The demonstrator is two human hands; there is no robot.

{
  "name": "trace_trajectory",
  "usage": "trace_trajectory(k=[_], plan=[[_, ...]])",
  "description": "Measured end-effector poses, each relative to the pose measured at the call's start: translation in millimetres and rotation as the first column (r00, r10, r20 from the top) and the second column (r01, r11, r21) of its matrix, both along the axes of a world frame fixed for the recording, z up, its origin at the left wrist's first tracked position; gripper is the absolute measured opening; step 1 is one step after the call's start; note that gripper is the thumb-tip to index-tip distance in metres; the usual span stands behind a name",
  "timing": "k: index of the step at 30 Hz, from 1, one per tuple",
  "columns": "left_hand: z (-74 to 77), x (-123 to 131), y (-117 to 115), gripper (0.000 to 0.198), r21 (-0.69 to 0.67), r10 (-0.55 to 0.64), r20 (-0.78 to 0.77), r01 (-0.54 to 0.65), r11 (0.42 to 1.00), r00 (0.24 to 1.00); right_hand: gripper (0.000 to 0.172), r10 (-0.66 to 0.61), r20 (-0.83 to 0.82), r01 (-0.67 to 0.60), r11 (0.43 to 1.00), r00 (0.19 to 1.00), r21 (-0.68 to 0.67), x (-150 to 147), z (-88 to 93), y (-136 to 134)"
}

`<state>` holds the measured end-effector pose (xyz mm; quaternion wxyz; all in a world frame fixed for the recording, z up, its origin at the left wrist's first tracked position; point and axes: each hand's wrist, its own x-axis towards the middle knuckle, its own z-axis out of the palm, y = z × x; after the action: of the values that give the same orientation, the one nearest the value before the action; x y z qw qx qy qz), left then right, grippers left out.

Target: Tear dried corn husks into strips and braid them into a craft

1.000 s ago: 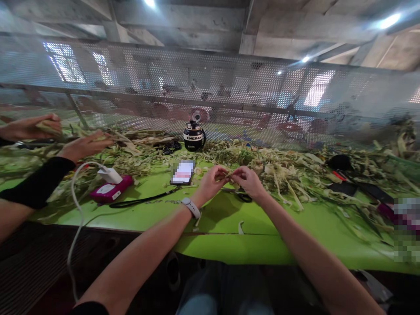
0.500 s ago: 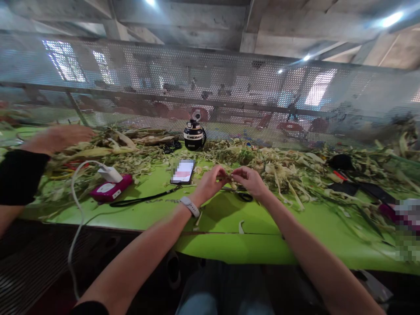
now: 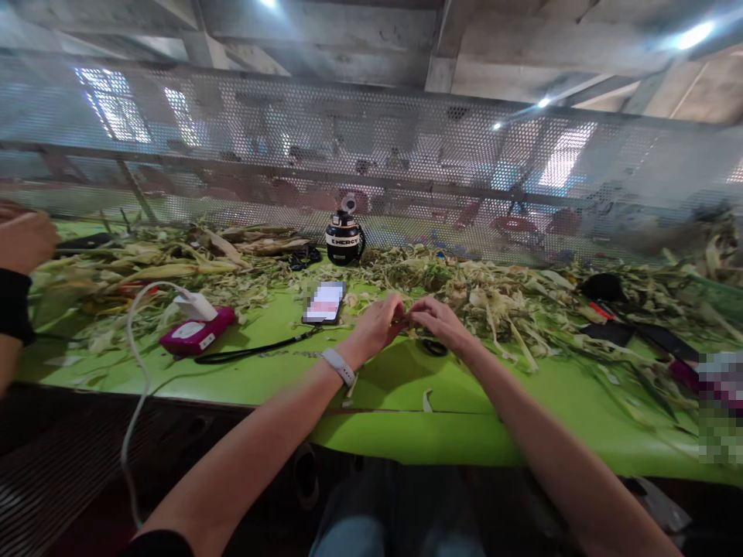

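My left hand and my right hand meet fingertip to fingertip above the green table. Both are closed in a pinch. What lies between the fingers is small, pale and mostly hidden, so I cannot make out its kind. A black loop, like a scissors handle, lies just below my right hand. To the left of my hands rests a phone with its screen lit and a black strap. Behind them spreads a heap of shredded pale-green husks.
A black bottle stands before the perforated metal screen. At left, a magenta power strip carries a white charger and cable. Another person's hand shows at the left edge. A small husk scrap lies near the table's front edge.
My fingers have shifted slightly, with my left hand turned a little more upright; both stay pinched together. The other person's hand has moved left, away from the husks.
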<state>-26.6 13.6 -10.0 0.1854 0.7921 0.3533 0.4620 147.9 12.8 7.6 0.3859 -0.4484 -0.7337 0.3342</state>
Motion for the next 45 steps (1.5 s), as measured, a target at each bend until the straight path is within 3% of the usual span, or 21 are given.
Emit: trace_trajectory(k=[4, 6, 8, 10, 14, 18, 24, 27, 29, 32, 35, 38, 42, 45], plan=[[0.6, 3, -1, 0.021, -0.092, -0.055, 0.064, 0.061, 0.994, 0.996, 0.007, -0.042, 0.054, 0.034, 0.988, 0.998, 0.147, -2, -3.0, 3], [1.1, 3, 0, 0.019, -0.164, -0.111, 0.098, 0.127, 0.978, 0.989, 0.007, -0.103, 0.03, 0.092, 0.961, 0.994, 0.26, -2, -1.8, 4], [2.0, 4, 2, 0.012, -0.222, -0.166, 0.091, 0.183, 0.958, 0.982, 0.01, -0.155, -0.031, 0.157, 0.944, 0.987, 0.291, -1, 0.6, 3], [3.4, 3, 2, 0.007, -0.283, -0.239, 0.09, 0.255, 0.925, 0.967, 0.018, -0.149, -0.124, 0.168, 0.972, 0.981, 0.165, -1, 2.9, 2], [7.6, 3, -2, 0.015, -0.374, -0.379, 0.111, 0.392, 0.841, 0.919, 0.033, -0.083, -0.32, 0.047, 0.992, 0.944, -0.119, -2, 4.9, -1], [11.8, 6, -8, 0.017, -0.468, -0.457, 0.061, 0.43, 0.772, 0.888, 0.039, -0.125, -0.469, 0.091, 0.991, 0.875, -0.094, -7, 5.9, -2], [13.3, 9, -17, 0.011, -0.617, -0.437, 0.341, 0.549, 0.563, 0.832, 0.04, -0.119, -0.506, 0.075, 0.991, 0.855, -0.107, -13, 6.8, -5], [12.4, 11, -19, 0.024, -0.667, -0.432, 0.398, 0.579, 0.469, 0.809, 0.042, -0.116, -0.503, 0.076, 0.992, 0.856, -0.099, -15, 6.3, -5], [11.1, 12, -19, 0.031, -0.656, -0.403, 0.423, 0.581, 0.482, 0.812, 0.044, -0.108, -0.48, 0.074, 0.993, 0.87, -0.089, -14, 6.8, -5], [8.9, 13, -17, 0.037, -0.611, -0.299, 0.486, 0.564, 0.556, 0.821, 0.046, -0.15, -0.395, 0.151, 0.988, 0.907, -0.029, -9, 9.9, -4], [7.7, 14, -13, 0.039, -0.587, -0.212, 0.546, 0.551, 0.593, 0.81, 0.046, -0.212, -0.15, 0.226, 0.97, 0.966, 0.085, 0, 13.3, -5], [8.1, 13, -12, 0.034, -0.598, -0.166, 0.555, 0.53, 0.601, 0.815, 0.049, -0.143, 0.11, 0.129, 0.984, 0.984, 0.127, 4, 12.8, -6], [11.3, 14, -14, 0.038, -0.608, -0.137, 0.533, 0.491, 0.624, 0.835, 0.046, -0.046, 0.129, 0.022, 0.983, 0.991, 0.184, 0, 8.1, -5], [13.6, 14, -16, 0.04, -0.588, -0.131, 0.506, 0.452, 0.671, 0.852, 0.044, -0.067, 0.1, 0.042, 0.971, 0.993, 0.236, -3, 6.8, -4]])
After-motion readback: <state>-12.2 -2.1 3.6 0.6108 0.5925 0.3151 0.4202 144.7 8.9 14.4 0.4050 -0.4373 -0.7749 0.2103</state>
